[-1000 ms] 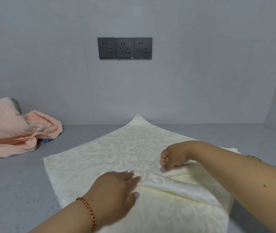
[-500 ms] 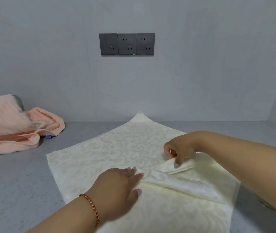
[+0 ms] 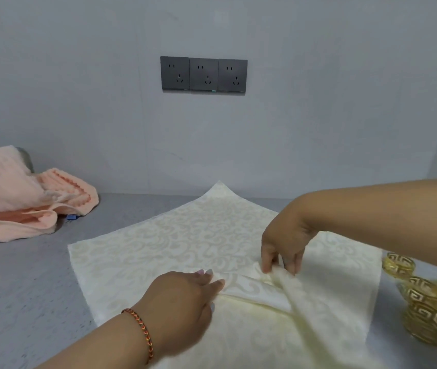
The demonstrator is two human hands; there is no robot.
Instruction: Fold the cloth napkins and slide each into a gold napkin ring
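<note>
Bare grey counter (image 3: pixel 25 288) lies left; gold rings (image 3: pixel 425 302), perhaps stacked, crowd the right edge.

Perhaps home, grey counter (image 3: pixel 25 288), wall sockets (image 3: pixel 203 74)

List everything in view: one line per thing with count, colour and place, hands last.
cream damask cloth napkin: one, cream with a pale scroll pattern, spread on the counter at centre, a fold raised near its middle
gold fretwork napkin rings: several, exact count unclear, gold, clustered on the counter off the napkin's right edge
peach terry towel: one heap, peach, on the counter at far left
dark grey wall sockets: three, dark grey, in a row on the wall
grey speckled counter: one, grey, under everything
left hand: one, braided red bracelet at the wrist, lying on the napkin at the fold's left end
right hand: one, fingers pinching the raised fold
</note>
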